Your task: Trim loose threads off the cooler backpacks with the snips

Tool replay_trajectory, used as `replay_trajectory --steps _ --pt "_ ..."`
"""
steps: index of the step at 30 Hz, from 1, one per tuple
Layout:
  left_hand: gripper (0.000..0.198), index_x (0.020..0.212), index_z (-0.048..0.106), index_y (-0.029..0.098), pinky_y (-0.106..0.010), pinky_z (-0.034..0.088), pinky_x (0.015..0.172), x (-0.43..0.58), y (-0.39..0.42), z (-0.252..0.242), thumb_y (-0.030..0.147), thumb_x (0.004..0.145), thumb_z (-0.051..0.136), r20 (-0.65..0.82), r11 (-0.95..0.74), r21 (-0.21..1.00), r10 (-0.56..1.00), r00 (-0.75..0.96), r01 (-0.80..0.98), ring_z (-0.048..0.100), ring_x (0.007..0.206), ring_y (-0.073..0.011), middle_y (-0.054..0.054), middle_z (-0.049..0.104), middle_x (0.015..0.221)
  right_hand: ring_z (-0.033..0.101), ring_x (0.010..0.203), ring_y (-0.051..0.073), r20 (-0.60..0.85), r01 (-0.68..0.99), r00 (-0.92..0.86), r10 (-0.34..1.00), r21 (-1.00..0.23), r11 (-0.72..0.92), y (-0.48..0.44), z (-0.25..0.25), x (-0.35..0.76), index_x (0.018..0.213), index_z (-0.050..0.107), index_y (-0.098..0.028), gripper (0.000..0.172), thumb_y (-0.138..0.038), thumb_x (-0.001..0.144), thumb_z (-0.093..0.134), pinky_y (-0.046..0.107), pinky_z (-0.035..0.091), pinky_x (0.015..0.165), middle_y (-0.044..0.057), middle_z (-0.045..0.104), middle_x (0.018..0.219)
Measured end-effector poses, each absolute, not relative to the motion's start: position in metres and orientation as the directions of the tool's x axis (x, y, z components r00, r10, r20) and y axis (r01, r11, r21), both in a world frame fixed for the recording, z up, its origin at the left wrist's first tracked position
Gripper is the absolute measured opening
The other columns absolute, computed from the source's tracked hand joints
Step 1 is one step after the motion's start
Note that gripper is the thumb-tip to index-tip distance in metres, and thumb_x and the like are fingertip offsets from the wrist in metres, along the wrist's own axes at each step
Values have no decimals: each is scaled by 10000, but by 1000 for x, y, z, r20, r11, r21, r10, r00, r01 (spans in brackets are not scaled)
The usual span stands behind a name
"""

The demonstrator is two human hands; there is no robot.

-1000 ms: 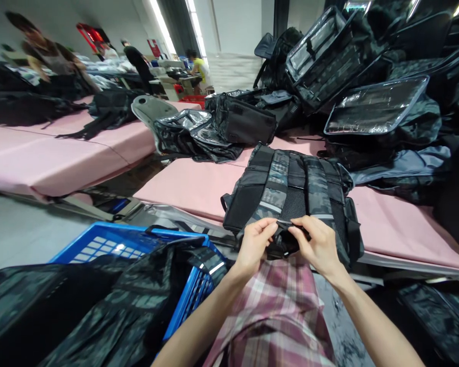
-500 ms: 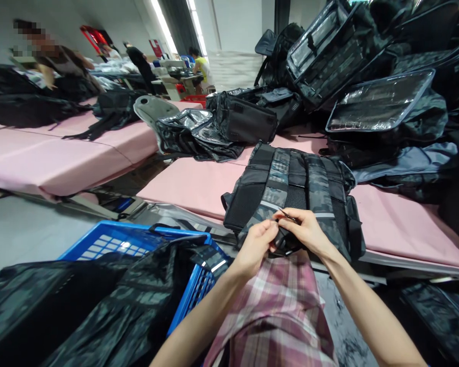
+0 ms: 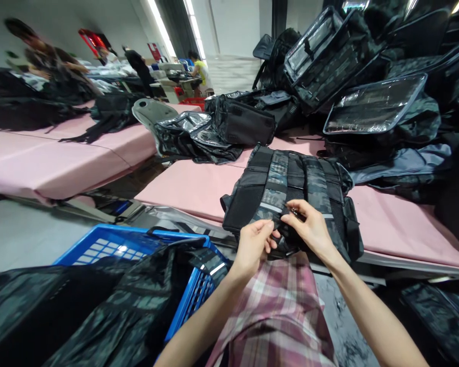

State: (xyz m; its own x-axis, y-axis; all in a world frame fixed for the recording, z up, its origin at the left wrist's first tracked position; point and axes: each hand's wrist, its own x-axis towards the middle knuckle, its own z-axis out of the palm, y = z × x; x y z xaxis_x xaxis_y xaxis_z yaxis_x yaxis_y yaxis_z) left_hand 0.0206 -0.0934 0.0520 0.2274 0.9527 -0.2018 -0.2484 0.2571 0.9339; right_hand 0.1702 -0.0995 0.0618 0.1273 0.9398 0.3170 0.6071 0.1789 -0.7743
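A black and dark camouflage backpack [image 3: 296, 186] lies with its straps upward on the pink-covered table in front of me. Each shoulder strap carries a pale reflective stripe. My left hand [image 3: 257, 242] is closed in a pinch at the lower end of the left strap [image 3: 275, 196]; what is between its fingertips is hidden. Close beside it, my right hand [image 3: 308, 224] grips small dark thread snips [image 3: 298, 214], mostly covered by the fingers, above the middle of the backpack. The bag's near edge rests by my plaid apron [image 3: 279, 300].
A blue plastic crate [image 3: 99, 239] with camouflage bags [image 3: 126, 306] stands at the lower left. Backpacks with silvery linings [image 3: 378, 107] are heaped at the back right. Across the gap is another pink table [image 3: 72, 158]; a person [image 3: 49, 61] stands behind it.
My right hand has drawn slightly right and up, away from my left hand, turning the snips. Now a small gap shows between the hands. The backpack stays in place.
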Motion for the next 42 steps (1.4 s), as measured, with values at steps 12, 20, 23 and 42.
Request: replay_trajectory --steps 12,20,23,42 --pt "303 794 628 76 -143 361 388 19 -92 48 338 655 690 -260 381 838 908 329 -390 557 462 -75 -109 681 754 546 674 147 670 910 -207 713 -137 392 -126 46 178 936 626 -153 155 -224 852 517 278 358 621 44 672 786" --pt "282 753 622 81 -141 351 382 20 -90 51 355 685 635 -201 267 926 947 251 -265 564 450 -80 -92 680 703 560 696 144 707 900 -251 661 -81 428 -127 49 185 926 625 -150 129 -212 827 569 273 370 631 32 676 794" --pt "268 731 630 82 -136 344 380 20 -89 50 348 716 599 -184 249 947 938 293 -204 558 442 -73 -97 685 710 564 687 141 694 887 -264 670 -98 451 -127 52 188 893 633 -157 104 -205 829 565 273 375 629 28 672 768" --pt "286 734 623 105 -166 335 394 26 -84 45 382 736 553 -188 202 979 902 389 6 538 427 -75 -69 678 688 594 742 163 553 781 -156 818 -438 445 -133 59 207 910 657 -188 154 -279 821 569 303 447 712 38 678 805"
